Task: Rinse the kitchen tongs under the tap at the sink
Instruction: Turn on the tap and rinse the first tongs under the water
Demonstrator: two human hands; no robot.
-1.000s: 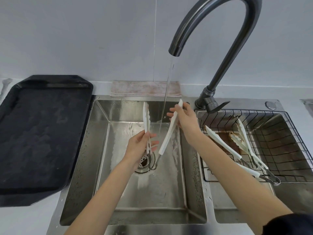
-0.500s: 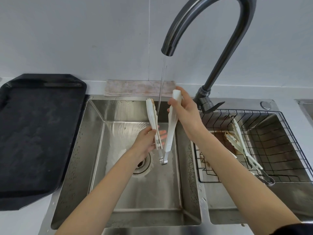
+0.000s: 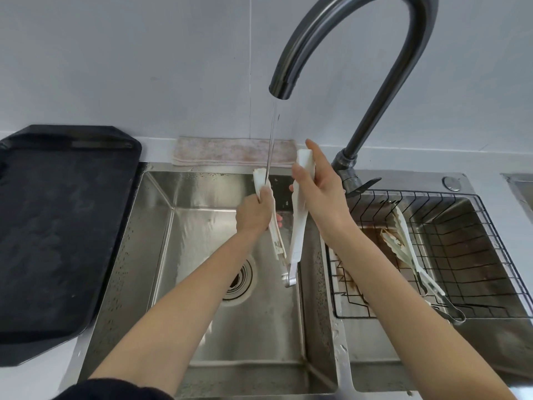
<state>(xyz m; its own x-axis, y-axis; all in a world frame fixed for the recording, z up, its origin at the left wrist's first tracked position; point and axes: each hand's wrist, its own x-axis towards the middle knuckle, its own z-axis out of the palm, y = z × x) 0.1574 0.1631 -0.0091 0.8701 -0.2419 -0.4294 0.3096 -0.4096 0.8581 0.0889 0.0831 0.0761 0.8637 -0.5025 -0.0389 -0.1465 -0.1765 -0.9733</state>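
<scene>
Between the two hands, white kitchen tongs (image 3: 297,226) stand tips-up over the left sink basin (image 3: 202,284). The left hand (image 3: 255,215) grips one arm, the right hand (image 3: 320,192) the other. Tap (image 3: 346,67) water strikes the left-hand tip.

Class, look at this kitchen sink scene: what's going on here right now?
A person is rinsing white kitchen tongs under a running tap over the left sink basin. The left hand grips one arm of the tongs and the right hand grips the other, tips up. The thin stream of water lands at the left arm's tip. Another pair of tongs lies in the wire basket over the right basin.
</scene>
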